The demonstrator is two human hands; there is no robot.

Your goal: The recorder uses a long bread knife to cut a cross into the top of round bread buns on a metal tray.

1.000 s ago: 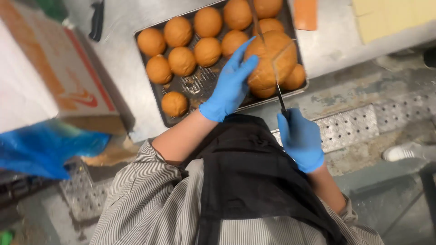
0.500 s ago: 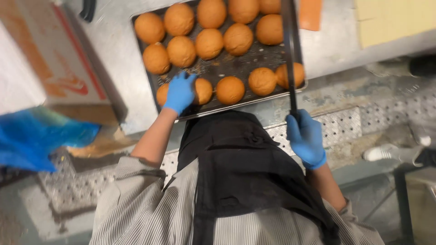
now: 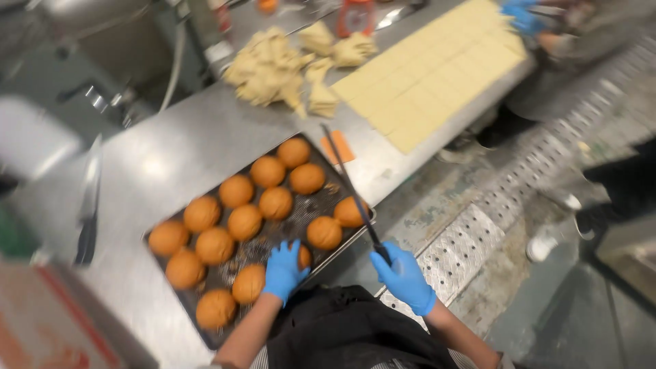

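Observation:
A dark baking tray (image 3: 212,335) lies on a steel table (image 3: 184,147) and carries several round orange-brown buns (image 3: 244,222). My left hand (image 3: 283,271), in a blue glove, rests over a bun at the tray's near edge. My right hand (image 3: 404,277), also blue-gloved, grips the handle of a long thin dark knife (image 3: 348,188). Its blade reaches out over the tray's right end, past the buns there.
Flat cut squares of pale dough (image 3: 430,78) and a heap of dough scraps (image 3: 273,68) lie farther along the table. Another person's blue-gloved hands (image 3: 523,17) work at the far end. A cardboard box (image 3: 48,321) stands at the left. Perforated metal floor grating (image 3: 458,249) runs beside the table.
The camera has swung up and away, showing the far table and dough. My left hand has slid right along the tray's near edge. The knife stays in my right hand.

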